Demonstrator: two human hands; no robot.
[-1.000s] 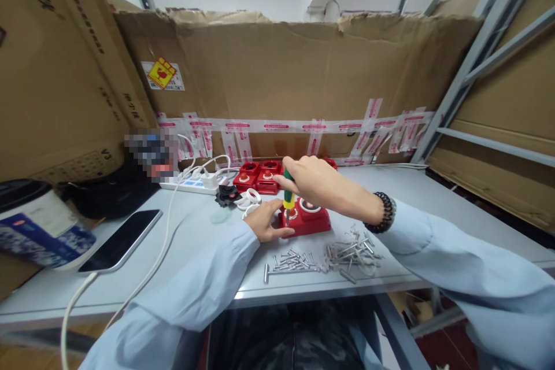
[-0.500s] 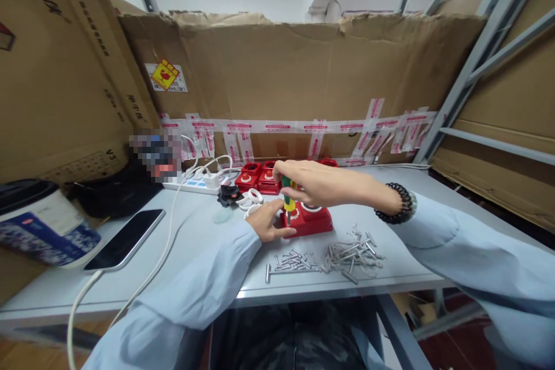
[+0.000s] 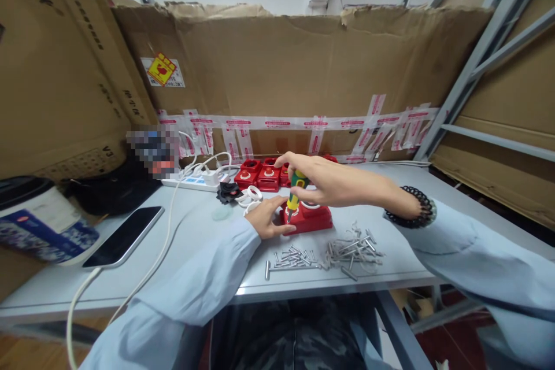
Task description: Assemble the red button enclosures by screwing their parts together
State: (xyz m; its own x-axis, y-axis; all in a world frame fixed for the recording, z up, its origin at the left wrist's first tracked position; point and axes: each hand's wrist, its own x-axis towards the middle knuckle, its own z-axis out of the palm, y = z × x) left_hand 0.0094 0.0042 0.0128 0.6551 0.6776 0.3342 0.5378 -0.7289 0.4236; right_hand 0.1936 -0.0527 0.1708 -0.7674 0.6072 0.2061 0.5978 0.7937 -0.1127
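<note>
Two hands in view: left hand [image 3: 264,221] and right hand [image 3: 323,179]. One screwdriver [image 3: 295,188], green and yellow. One red housing [image 3: 312,218] at near centre. At least three far red housings [image 3: 260,173] in a row, the right end partly hidden behind a hand. About three white rings [image 3: 250,193], overlapping. One black part [image 3: 228,191]. One clear disc [image 3: 222,214]. One phone [image 3: 124,235], left. One power strip [image 3: 191,182], far left. One bead bracelet [image 3: 411,208]. Two screw heaps, left heap [image 3: 291,257] and right heap [image 3: 353,250]; screws too many to count.

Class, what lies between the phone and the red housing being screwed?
Head view: a white cable, a pale disc, and the left hand gripping that red housing.
</note>
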